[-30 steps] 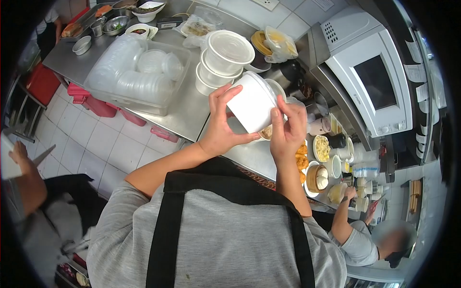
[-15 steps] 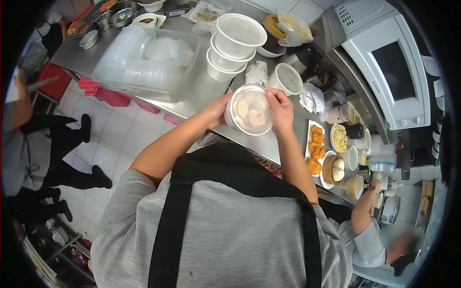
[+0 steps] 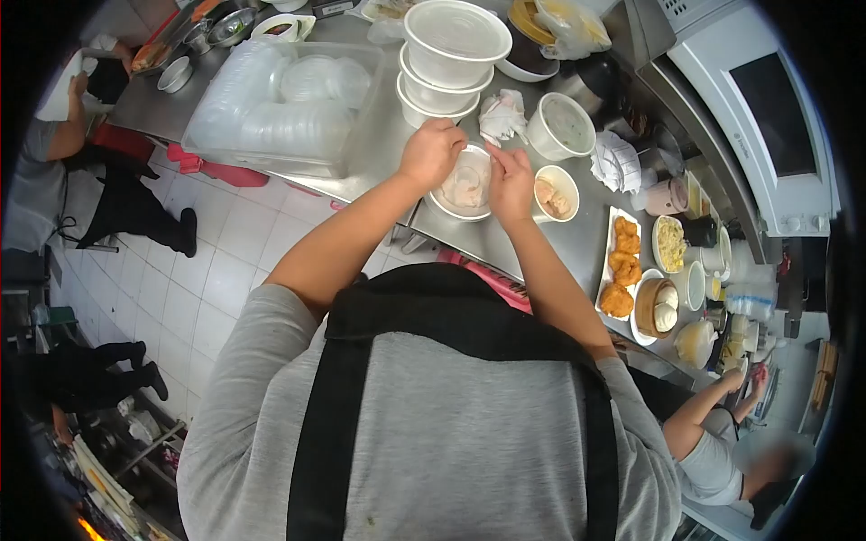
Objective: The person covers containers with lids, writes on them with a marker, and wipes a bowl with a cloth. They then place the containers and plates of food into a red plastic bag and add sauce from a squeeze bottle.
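Observation:
A round white takeaway bowl [image 3: 463, 187] with pale food inside sits at the counter's front edge, and a clear plastic lid [image 3: 471, 174] seems to cover it. My left hand [image 3: 433, 155] has its fingers closed at the far-left part of the lid's rim. On the far-right rim my right hand [image 3: 511, 183] pinches with thumb and index finger; the exact grip is partly hidden. Just right of that hand stands a smaller white bowl [image 3: 556, 193] with pale lumps of food. Behind my left hand rises a stack of lidded white tubs [image 3: 457, 36].
A clear bin [image 3: 271, 108] of plastic lids stands left. Right are a white tub [image 3: 561, 124], crumpled paper [image 3: 502, 117], a plate of fried pieces [image 3: 623, 266] and a bamboo steamer [image 3: 656, 308] with buns. A microwave [image 3: 767, 117] overhangs the right. Co-workers stand left and lower right.
The lidded bowl went from being held up in both hands to resting on the counter. Both hands moved to its far rim, and the smaller bowl of food came into view.

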A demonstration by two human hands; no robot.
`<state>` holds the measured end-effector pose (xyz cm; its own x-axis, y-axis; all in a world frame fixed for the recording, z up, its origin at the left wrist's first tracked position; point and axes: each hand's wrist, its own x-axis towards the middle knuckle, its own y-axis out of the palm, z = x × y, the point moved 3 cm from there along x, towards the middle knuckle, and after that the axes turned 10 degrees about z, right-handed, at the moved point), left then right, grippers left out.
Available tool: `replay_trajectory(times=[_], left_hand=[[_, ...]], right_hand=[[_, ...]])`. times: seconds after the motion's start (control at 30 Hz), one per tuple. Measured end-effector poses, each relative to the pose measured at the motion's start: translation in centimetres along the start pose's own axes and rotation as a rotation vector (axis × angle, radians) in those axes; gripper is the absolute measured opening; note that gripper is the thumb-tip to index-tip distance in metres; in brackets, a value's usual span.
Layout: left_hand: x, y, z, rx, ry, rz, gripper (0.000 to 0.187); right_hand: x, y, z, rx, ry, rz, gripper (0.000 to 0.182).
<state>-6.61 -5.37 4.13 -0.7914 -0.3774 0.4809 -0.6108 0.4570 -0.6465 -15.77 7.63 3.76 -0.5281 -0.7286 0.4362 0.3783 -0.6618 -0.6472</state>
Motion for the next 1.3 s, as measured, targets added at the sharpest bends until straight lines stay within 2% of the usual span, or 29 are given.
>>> replay_trajectory(times=[0.1,0.37,0.6,0.67,0.77,0.8,0.87,1.0,1.1,1.17,1.2,1.27,1.3], left_hand=[[0.1,-0.1,-0.4,0.096,0.117,0.017,0.011],[0.7,-0.1,-0.4,0.169,0.179,0.201,0.009],[0.4,1.0,-0.5,0.257,0.120,0.323,0.011],[0.3,1.4,0.0,0.251,0.108,0.278,0.011],[0.1,0.5,0.3,-0.102,-0.016,0.311,0.014],[0.2,0.5,0.2,-0.094,0.005,0.344,0.014],[0.6,0.4,0.1,-0.075,0.053,0.416,0.015],[1.0,1.1,-1.1,0.143,0.018,0.467,0.014],[1.0,1.4,-1.8,0.254,0.022,0.425,0.015],[0.7,1.3,-1.9,0.252,-0.024,0.348,0.016],[0.9,1.5,-0.9,0.198,-0.128,0.407,0.017],[1.6,1.5,1.7,0.086,-0.335,0.522,0.019],[1.6,1.4,1.8,0.077,-0.332,0.546,0.020]], right_hand=[[0.1,-0.3,0.6,-0.180,-0.147,-0.033,0.021],[0.3,-0.3,1.0,-0.257,-0.163,0.043,0.022],[0.4,0.3,0.7,-0.320,-0.176,0.117,0.021],[-0.1,0.4,-0.1,-0.178,-0.103,0.118,0.018],[0.3,-0.2,-0.7,0.031,0.046,0.182,0.014],[0.3,-0.4,-0.8,0.101,0.108,0.223,0.013],[0.6,-0.2,-0.7,-0.057,-0.003,0.229,0.014],[0.9,-0.1,0.5,-0.404,-0.207,0.225,0.020],[0.9,0.1,0.1,-0.442,-0.179,0.263,0.024],[0.9,-0.8,-0.4,-0.244,-0.050,0.236,0.024],[0.9,-1.2,-0.6,-0.143,0.012,0.222,0.024],[0.8,-1.3,-1.8,0.036,0.261,0.375,0.025],[0.5,-1.1,-2.4,0.128,0.388,0.452,0.026]])
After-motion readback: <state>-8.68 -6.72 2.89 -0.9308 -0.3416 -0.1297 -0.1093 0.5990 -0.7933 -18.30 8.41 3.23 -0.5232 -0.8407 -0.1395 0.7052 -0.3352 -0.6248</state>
